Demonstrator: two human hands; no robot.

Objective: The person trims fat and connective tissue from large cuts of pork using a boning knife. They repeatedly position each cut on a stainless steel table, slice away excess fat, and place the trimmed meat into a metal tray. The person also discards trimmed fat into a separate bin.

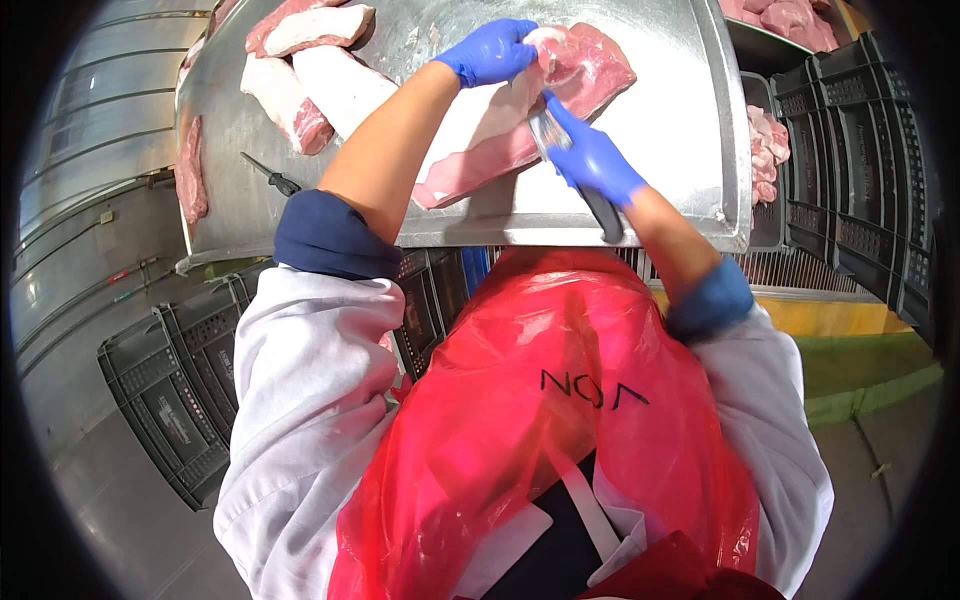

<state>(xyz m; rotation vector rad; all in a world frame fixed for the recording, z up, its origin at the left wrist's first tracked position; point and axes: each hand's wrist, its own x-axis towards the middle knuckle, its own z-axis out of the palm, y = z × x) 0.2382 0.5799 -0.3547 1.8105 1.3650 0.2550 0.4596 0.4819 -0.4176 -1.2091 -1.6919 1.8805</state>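
A long slab of pork (490, 145), pink with a white fat layer, lies across the metal table. My left hand (495, 52), in a blue glove, has its fingers closed on the fat at the slab's far end. My right hand (592, 165), gloved alike, is closed round a knife (605, 215); its black handle points back toward me. The blade, partly blurred, lies against the near side of the meat, just below my left hand. The blade's tip is hard to make out.
Several more pork pieces (318, 30) lie at the table's (690, 130) far left, with a narrow strip of meat (190, 170) by its left edge. A sharpening steel (275, 178) rests nearby. Black crates (850, 160) and a bin of trimmings (765, 150) stand at right; other crates (190, 390) sit lower left.
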